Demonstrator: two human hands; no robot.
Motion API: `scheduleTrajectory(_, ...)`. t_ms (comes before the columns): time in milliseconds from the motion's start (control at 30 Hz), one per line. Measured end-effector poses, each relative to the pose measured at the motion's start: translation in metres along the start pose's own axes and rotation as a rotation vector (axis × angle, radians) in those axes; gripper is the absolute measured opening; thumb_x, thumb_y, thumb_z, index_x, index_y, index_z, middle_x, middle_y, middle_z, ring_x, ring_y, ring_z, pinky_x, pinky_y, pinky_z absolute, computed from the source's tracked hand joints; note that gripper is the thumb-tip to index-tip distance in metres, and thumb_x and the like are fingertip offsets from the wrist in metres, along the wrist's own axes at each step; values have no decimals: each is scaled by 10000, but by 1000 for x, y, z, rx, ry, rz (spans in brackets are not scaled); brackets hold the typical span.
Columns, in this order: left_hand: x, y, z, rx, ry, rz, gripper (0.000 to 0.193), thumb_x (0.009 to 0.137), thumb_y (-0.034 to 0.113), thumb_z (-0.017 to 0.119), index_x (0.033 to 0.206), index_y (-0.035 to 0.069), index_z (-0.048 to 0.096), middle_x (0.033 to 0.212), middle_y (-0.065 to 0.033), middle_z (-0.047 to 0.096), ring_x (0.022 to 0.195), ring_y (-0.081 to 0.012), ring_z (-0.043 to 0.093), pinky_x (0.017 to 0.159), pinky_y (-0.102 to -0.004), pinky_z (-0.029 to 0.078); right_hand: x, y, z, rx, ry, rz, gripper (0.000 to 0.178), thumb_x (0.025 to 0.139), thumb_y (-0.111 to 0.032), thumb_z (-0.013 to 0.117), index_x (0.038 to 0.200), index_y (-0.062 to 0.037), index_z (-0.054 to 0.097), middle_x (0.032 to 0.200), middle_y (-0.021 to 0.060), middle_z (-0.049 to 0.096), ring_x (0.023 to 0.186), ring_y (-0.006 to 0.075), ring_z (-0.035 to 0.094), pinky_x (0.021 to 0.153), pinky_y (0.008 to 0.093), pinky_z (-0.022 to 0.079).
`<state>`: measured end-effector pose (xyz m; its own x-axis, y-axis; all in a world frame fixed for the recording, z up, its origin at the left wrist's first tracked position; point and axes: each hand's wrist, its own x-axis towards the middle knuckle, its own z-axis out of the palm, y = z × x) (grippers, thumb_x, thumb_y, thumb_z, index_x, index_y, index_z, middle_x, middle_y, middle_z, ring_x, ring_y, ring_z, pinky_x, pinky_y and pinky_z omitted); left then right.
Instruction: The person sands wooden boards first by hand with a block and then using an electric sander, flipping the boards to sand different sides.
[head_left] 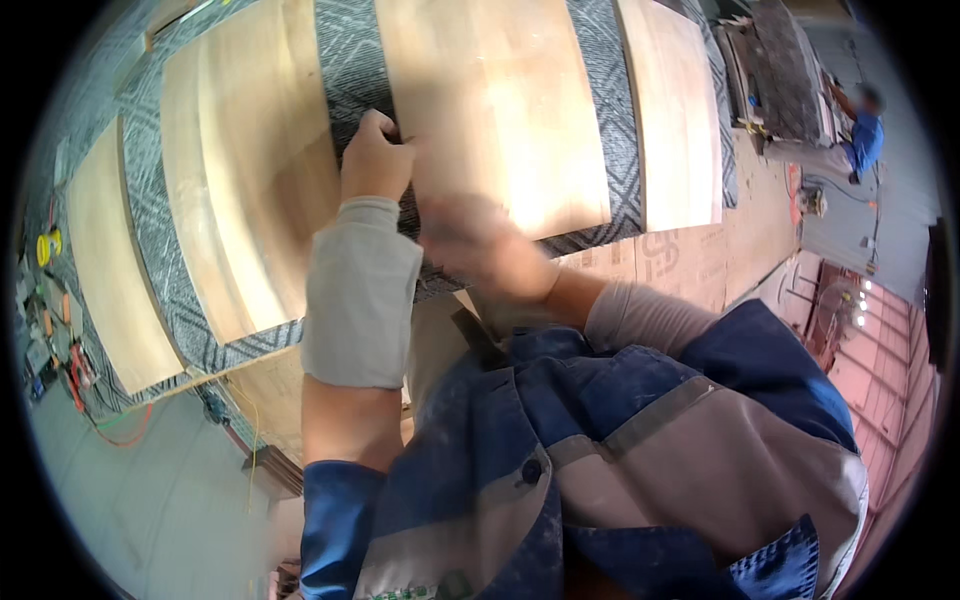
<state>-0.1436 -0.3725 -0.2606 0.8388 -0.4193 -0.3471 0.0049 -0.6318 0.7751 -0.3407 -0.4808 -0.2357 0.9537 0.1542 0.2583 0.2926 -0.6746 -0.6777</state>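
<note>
My left hand (378,158) is at the left edge of the middle wooden panel (500,110), over the gap beside it. Its fingers are curled closed and the thumb side meets the panel's edge; whatever they hold is hidden. Smeared by motion, my right hand (480,238) is over the near left corner of the same panel, and its fingers cannot be made out. The panel is pale, smooth wood, lying flat on a dark patterned carpet (350,55).
Other pale panels lie left (240,160), far left (115,265) and right (675,120). Beneath is a board-topped table (690,262). Tools and cables (75,370) gather at the left. A person in blue (862,140) works by a stack of dark slabs (785,80) at the far right.
</note>
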Motion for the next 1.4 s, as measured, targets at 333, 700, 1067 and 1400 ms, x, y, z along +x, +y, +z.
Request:
scheduleTrajectory(333,3,21,-10,-86,-181,-133,453,821,257,865,1103,6,615,849,-106,698,784,-208,669,768,-362,543,30,65,-56,-240,202,328,343,836,-63,704,1176,-88,740,1515,217,506,1193,415,627,992,448,547)
scheduleTrajectory(700,-3,3,1,-57,-66,-25,698,853,238,839,1444,24,537,777,-35,631,732,-176,609,754,-355,525,33,113,-61,-463,200,148,420,857,-125,739,1275,-107,712,1456,186,575,1298,320,593,1044,377,544)
scheduleTrajectory(1067,-22,47,90,458,489,85,566,1073,258,482,1517,-76,373,1394,-210,474,1312,-361,472,1095,-481,411,-71,20,-77,-187,137,343,512,864,-207,794,1365,-201,692,1552,223,452,1395,406,489,1161,485,406)
scheduleTrajectory(1400,-23,38,88,562,562,313,577,1049,186,525,1504,-138,381,1321,-326,551,1157,-435,570,997,-487,482,121,270,-189,-307,237,173,395,905,-233,773,1294,-193,723,1435,194,568,1221,383,611,999,419,524)
